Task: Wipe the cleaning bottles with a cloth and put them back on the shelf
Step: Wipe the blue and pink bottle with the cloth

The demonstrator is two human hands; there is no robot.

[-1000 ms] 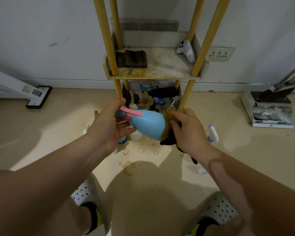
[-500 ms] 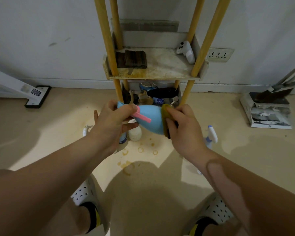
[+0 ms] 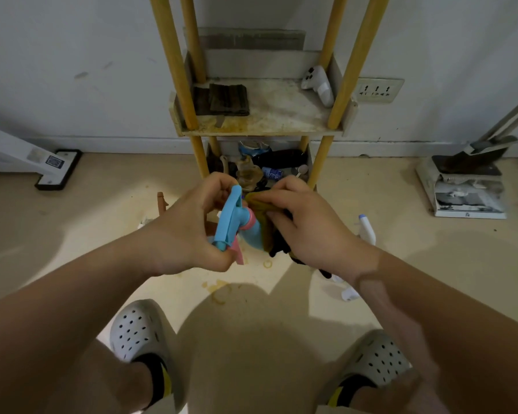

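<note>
**Desk:** What does the head view give you?

**Me:** I see both hands up in front of the shelf (image 3: 260,132), over the floor (image 3: 102,234). My left hand (image 3: 189,231) has its fingers curled round the trigger head of the blue spray bottle (image 3: 231,216). The bottle is tipped on its side in the air, with the head toward me and the body running off to the right.

**Desk:** And the other hand?

**Me:** My right hand (image 3: 308,228) has its fingers closed on the cloth (image 3: 259,204), a yellow-brown and dark rag. It presses the cloth against the bottle's body, so most of the body is hidden.

**Desk:** Anything else on the shelf?

**Me:** On the stained upper tier I see a folded dark cloth (image 3: 228,98) at the left. A white controller (image 3: 319,85) leans in the right back corner. The lower tier is crowded with items I cannot tell apart.

**Desk:** Around you?

**Me:** A white spray bottle (image 3: 367,231) lies on the floor just right of my right hand. A wall socket (image 3: 377,91) sits right of the shelf, and a dustpan (image 3: 467,162) is far right. My white clogs (image 3: 138,333) are at the bottom.
</note>
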